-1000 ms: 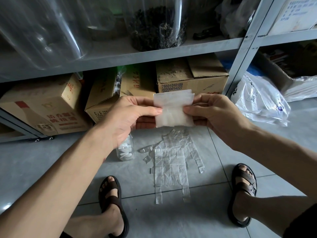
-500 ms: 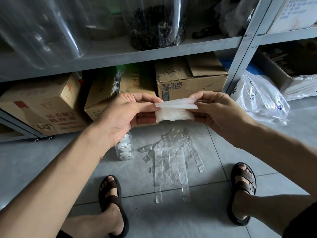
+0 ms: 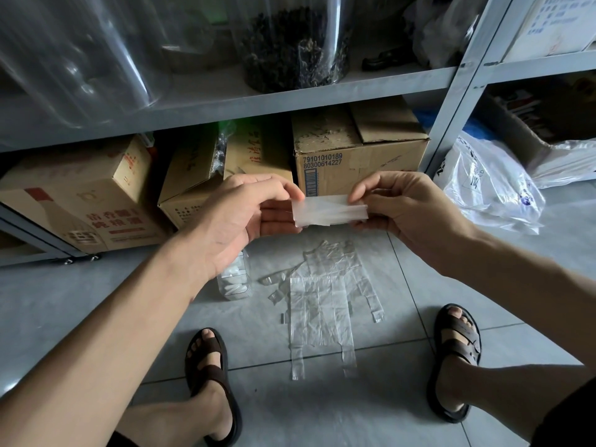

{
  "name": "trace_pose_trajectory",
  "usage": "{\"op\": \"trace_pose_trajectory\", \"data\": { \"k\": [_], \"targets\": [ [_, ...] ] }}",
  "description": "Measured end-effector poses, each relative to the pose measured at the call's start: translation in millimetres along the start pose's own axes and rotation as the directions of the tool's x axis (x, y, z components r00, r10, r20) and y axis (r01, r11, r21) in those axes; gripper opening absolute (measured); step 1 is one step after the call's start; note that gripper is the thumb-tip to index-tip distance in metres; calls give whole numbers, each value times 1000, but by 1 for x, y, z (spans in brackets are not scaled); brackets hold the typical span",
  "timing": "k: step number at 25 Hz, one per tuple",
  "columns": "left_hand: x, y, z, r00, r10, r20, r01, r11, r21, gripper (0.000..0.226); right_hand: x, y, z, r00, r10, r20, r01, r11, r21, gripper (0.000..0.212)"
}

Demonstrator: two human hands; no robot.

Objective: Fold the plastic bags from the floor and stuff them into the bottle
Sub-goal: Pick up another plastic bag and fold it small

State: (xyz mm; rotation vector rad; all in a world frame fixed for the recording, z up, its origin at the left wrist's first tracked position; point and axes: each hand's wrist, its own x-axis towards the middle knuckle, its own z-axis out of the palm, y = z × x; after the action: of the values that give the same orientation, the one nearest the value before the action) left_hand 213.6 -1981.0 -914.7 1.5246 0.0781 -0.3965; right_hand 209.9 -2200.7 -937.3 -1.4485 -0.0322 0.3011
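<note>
Here, nearest the camera, both hands hold a folded plastic bag (image 3: 329, 209) in the air above the floor, at about the height of the lowest shelf. The bag is a narrow, milky-white strip, lying level, with its layered edges showing along the lower side. The left hand (image 3: 238, 217) pinches its left end, thumb on top and curled fingers beneath. The right hand (image 3: 409, 214) pinches the right end between thumb and forefinger, with the other fingers curled under the strip.

Below, two feet in brown sandals (image 3: 213, 382) stand apart on the grey tiled floor (image 3: 64, 301). Between them, a little further off, lies a pile of loose plastic bags (image 3: 322, 304), clear and creased, spread flat with their handles pointing towards the feet. Just left of the pile stands the bottle (image 3: 233, 282), clear plastic, its top hidden behind the left wrist. White folded pieces fill the part that shows.

Beyond, cardboard boxes (image 3: 361, 156) sit under the grey metal shelf (image 3: 290, 95), their flaps shut, so their contents cannot be told. To the right a white printed bag (image 3: 490, 188) lies crumpled on the floor beside the shelf post. On the shelf stands a clear jar (image 3: 296, 43) holding something dark and dried, and left of it a large clear container (image 3: 74, 53).
</note>
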Motion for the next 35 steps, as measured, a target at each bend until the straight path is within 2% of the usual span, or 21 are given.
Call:
{"op": "trace_pose_trajectory", "data": {
  "k": [3, 9, 11, 13, 16, 19, 21, 25, 31, 35],
  "targets": [
    [-1, -2, 5, 999, -13, 53, 11, 999, 38, 11, 0, 2, 2, 999, -36, 2, 36, 999, -31, 22],
    [2, -8, 5, 1000, 16, 16, -17, 998, 60, 12, 1, 1, 3, 1000, 8, 13, -8, 1000, 0, 27],
    [3, -9, 4, 999, 32, 8, -33, 992, 125, 13, 1, 0, 4, 999, 40, 32, -42, 998, 52, 30],
    [3, -10, 5, 999, 46, 23, -50, 973, 224, 18, 1, -1, 3, 992, 50, 113, -56, 997, 53, 26],
    [4, -11, 7, 995, 39, 86, -61, 964, 258, 29, -5, -1, 5, 965, 33, 259, -1, 993, -121, 7],
    [4, -10, 5, 995, 41, 96, -65, 962, 264, 30, -6, 1, 4, 975, 3, 223, 62, 958, -281, 11],
    [3, -8, 2, 995, 42, 90, -64, 964, 257, 30, -5, 0, 3, 979, 14, 204, 49, 953, -298, 12],
    [4, -5, -3, 995, 75, 62, -88, 964, 253, 31, -3, 0, 2, 986, 37, 162, 4, 970, -244, 14],
    [10, -7, -7, 990, 120, -74, -102, 972, 212, 29, -4, 0, 3, 990, 70, 126, -47, 983, -175, 15],
    [9, -10, -4, 994, 99, -42, -93, 989, 117, 22, -3, 0, 3, 994, 48, 96, -32, 986, -161, 15]
  ]
}}
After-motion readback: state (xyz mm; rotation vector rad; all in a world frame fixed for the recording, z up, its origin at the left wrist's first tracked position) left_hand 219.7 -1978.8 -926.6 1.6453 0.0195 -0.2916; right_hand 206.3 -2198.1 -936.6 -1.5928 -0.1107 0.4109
